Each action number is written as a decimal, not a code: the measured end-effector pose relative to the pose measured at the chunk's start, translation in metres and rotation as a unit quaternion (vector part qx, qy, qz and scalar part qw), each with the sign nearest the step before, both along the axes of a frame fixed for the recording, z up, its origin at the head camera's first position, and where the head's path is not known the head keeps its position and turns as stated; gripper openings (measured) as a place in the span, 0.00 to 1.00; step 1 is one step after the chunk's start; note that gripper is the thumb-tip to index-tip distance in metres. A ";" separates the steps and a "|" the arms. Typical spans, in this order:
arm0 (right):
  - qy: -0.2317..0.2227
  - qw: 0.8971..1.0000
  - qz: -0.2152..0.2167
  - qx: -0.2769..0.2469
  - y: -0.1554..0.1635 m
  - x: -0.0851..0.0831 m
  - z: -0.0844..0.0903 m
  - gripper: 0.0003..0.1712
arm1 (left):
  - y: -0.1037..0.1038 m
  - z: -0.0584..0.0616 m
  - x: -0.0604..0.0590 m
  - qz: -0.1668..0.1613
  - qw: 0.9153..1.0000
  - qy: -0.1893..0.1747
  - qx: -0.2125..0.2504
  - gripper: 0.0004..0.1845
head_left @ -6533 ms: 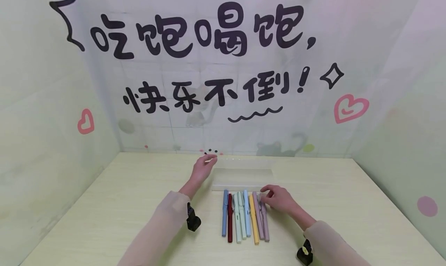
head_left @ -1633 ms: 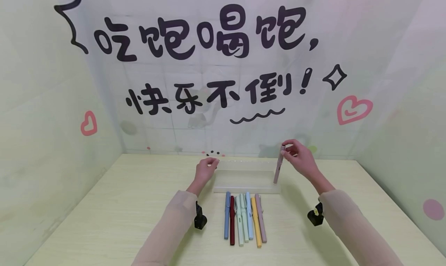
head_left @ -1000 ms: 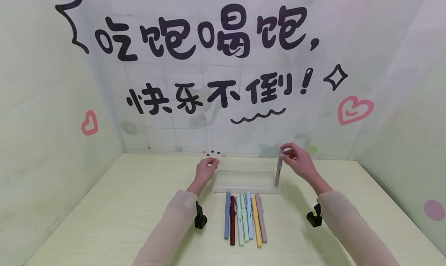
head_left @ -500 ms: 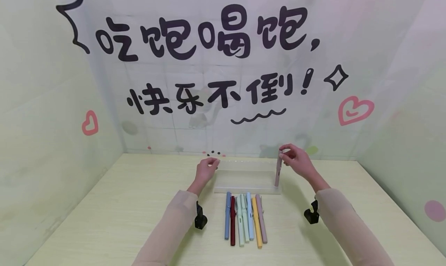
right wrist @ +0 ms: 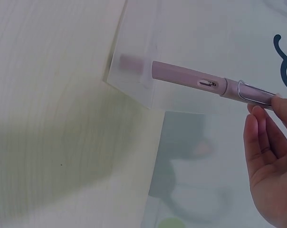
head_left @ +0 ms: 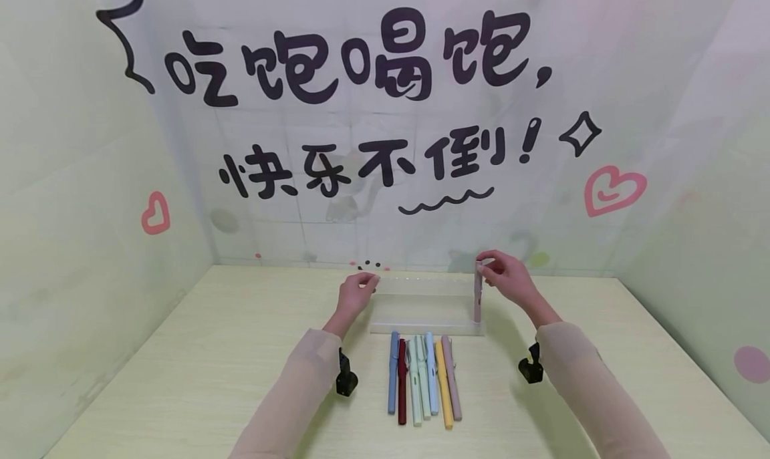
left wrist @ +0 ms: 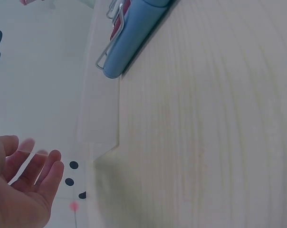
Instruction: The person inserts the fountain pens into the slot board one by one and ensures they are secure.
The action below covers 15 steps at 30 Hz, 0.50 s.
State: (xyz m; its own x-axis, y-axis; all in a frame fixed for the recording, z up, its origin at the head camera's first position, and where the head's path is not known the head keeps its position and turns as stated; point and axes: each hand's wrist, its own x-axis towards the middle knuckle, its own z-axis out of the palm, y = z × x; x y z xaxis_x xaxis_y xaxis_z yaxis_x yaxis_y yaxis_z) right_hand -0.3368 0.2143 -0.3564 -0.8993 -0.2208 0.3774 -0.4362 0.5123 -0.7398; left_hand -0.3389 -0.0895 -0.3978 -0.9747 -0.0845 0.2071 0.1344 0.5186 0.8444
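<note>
My right hand (head_left: 510,278) pinches the top of a mauve fountain pen (right wrist: 186,76) between thumb and fingertips. The pen stands nearly upright at the right end of a clear acrylic pen stand (head_left: 421,307), its lower end behind the stand's front lip in the right wrist view. At the stand's upper left corner, my left hand (head_left: 355,293) holds the edge between thumb and fingers; part of the fingers shows through the clear plastic in the left wrist view. In front of the stand lie several capped pens side by side, among them a blue pen (head_left: 393,373) and a yellow pen (head_left: 444,384).
A dark red pen (head_left: 402,382), pale green pens (head_left: 415,382), a light blue pen (head_left: 431,373) and another mauve pen (head_left: 451,379) lie in the row. The pale wooden table (head_left: 240,352) meets a printed backdrop (head_left: 289,238) behind the stand.
My right hand has picked the rightmost mauve pen from the row, raised it upright and lowered it into the stand's right end, easing it slightly left. The left hand stays at the stand's corner.
</note>
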 end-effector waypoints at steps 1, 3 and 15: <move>0.002 1.000 -0.003 0.002 -0.001 -0.001 0.000 0.12 | 0.000 0.000 0.000 0.000 1.000 0.000 0.000 0.14; 0.008 1.000 -0.010 0.009 -0.002 0.000 0.001 0.12 | -0.001 0.000 0.000 0.000 1.000 0.001 0.000 0.14; 0.011 0.999 -0.027 0.022 -0.005 -0.005 -0.007 0.16 | -0.001 -0.003 -0.001 -0.003 1.000 -0.001 0.005 0.14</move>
State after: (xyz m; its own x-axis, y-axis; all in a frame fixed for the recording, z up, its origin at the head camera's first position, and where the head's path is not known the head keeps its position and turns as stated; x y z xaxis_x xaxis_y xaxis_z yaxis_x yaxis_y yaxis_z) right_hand -0.3423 0.2093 -0.3633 -0.9023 -0.1894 0.3873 -0.4224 0.5677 -0.7066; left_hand -0.3402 -0.0906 -0.4012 -0.9754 -0.0818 0.2045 0.1356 0.5091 0.8500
